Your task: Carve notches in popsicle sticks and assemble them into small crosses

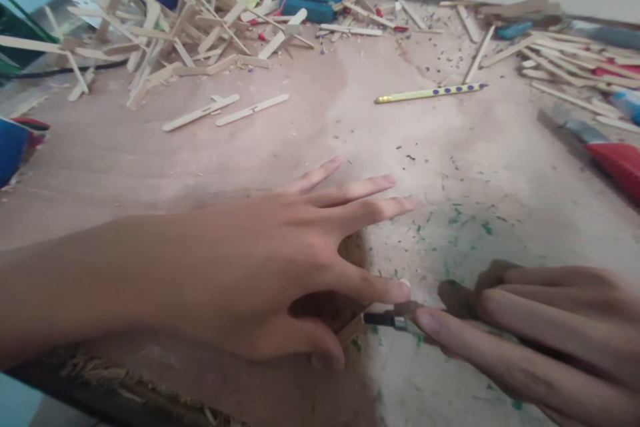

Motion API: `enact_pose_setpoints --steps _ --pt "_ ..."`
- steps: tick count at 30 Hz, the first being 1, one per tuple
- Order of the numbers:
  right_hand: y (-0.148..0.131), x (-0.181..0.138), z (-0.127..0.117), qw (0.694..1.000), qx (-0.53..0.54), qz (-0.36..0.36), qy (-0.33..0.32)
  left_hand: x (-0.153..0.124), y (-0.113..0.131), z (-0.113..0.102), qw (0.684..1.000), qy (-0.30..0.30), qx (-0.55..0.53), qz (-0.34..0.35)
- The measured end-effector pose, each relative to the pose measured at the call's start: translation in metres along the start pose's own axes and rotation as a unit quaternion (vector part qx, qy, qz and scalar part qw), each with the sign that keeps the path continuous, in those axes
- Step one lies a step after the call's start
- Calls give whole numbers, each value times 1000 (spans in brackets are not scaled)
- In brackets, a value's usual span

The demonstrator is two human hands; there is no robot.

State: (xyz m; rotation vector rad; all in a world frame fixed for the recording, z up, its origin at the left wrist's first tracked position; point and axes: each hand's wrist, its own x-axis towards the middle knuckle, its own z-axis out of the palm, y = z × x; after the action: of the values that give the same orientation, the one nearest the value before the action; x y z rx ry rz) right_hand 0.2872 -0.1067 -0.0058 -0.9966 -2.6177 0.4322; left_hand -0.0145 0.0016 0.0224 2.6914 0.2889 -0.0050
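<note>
My left hand (300,240) lies palm down over the table with its fingers stretched and spread. Between its thumb and index finger shows a short bit of a wooden stick (351,329), partly hidden by the hand. My right hand (545,327) is closed, at the lower right. From its fingertips a thin tool (387,320) with a dark end and a silver metal band points left, close to the stick. Its kind I cannot make out, as the fingers cover the rest. My left index fingertip is just above this tool.
A tangle of craft sticks (165,20) fills the back left; more sticks (570,57) lie at the right. Two sticks (253,111) and a yellow pencil (430,93) lie beyond my hands. A red-handled cutter (613,160) is at the right edge. Green shavings (455,215) are scattered about.
</note>
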Motion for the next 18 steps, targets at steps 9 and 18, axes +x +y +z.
enact_pose_setpoints --steps 9,18 --pt "8 5 0 994 28 -94 -43 1 -5 1 1000 -13 -21 2" --pt "10 8 -4 997 16 -82 -8 3 -5 1 1000 -5 -19 13"
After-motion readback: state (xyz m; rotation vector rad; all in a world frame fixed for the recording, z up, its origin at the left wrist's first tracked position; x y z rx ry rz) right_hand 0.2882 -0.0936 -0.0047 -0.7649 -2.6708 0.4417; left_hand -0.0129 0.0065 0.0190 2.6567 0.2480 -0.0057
